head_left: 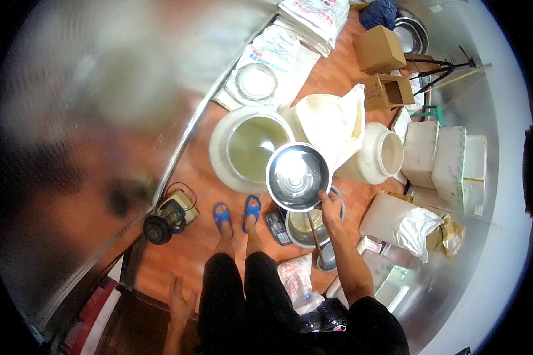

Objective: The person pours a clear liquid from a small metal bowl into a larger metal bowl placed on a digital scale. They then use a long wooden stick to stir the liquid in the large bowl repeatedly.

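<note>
My right hand (331, 207) is clamped on the rim of a shiny metal basin (296, 177), which in my view overlaps the white barrel (219, 151) of greenish liquid; my left hand (182, 300) is empty, fingers apart. Red print marks the stacked white sacks (317, 15), bluish print the nearer sack (269, 50)
</note>
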